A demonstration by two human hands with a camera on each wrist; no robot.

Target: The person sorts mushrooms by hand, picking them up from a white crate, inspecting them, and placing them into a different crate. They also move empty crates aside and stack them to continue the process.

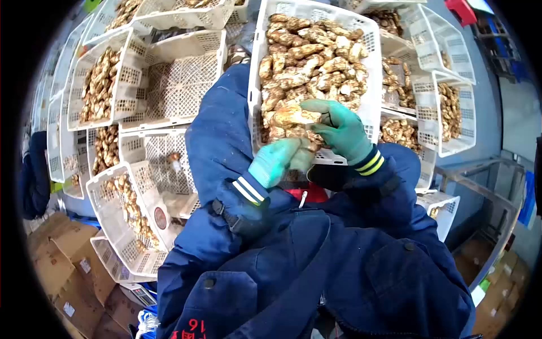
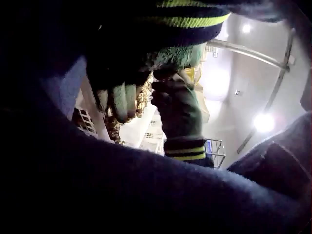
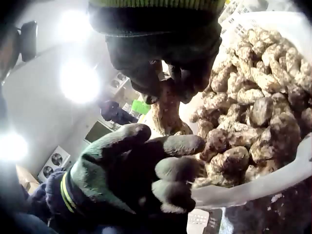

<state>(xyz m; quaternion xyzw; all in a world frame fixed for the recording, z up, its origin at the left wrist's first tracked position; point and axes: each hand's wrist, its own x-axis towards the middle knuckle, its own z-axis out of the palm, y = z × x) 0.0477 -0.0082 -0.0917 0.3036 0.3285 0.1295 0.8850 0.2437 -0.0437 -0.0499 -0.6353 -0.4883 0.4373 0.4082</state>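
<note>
Green-gloved, my right hand [image 1: 344, 130] pinches a pale brown-and-white mushroom [image 1: 293, 116] over a white crate [image 1: 372, 73] heaped with similar mushrooms [image 1: 310, 56]. In the right wrist view, that mushroom [image 3: 168, 109] hangs stem-like from the fingers of the right hand [image 3: 165, 63]. Just below it, the gloved left hand [image 3: 117, 170] lies palm up with loosely bent fingers, nothing visible in its grasp. Seen from the head, the left hand [image 1: 276, 161] is at the crate's near edge, its fingertips close to the right hand. The left wrist view is dark, showing the left hand's fingers [image 2: 122, 100] only partly.
White perforated crates stand on both sides, some with mushrooms, such as a left crate [image 1: 101, 85] and a right crate [image 1: 451, 118]. Another crate [image 1: 180, 85] shows its mesh bottom. Cardboard boxes [image 1: 73, 265] lie lower left; a metal frame [image 1: 480, 186] stands at right.
</note>
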